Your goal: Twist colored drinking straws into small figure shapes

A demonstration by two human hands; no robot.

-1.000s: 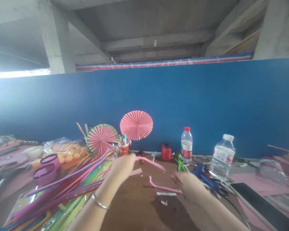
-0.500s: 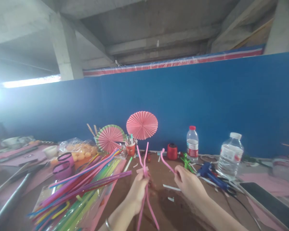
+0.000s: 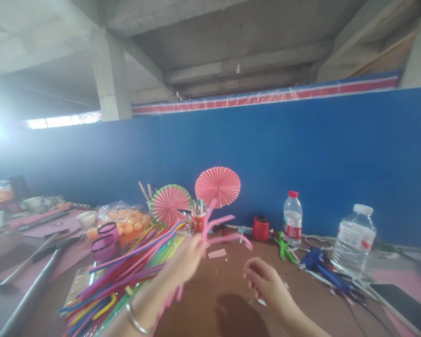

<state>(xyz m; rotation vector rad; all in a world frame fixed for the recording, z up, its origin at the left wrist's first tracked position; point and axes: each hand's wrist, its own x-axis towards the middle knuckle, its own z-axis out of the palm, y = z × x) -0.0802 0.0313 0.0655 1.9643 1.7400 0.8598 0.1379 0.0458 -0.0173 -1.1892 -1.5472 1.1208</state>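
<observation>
While a jumbled heap of multicoloured fuzzy craft stems lies toward the left of the brown surface, my left hand, just right of it, is closed around several slim pink fuzzy stems, blurred too much for me to count. Their upper ends splay forward past my fingers and others poke out below. If this grip slackens, I judge the pink stems could slip out of line, since only one hand pinches them; their lower ends, so near the heap, might also snag there. Beyond their tips stands a round pleated pink paper fan, which a careless forward push could knock. Farther right, my right hand hangs with fingers half curled and loosely parted, nothing visible inside; swinging it wide could bump the blue pistol-shaped plastic tool.
</observation>
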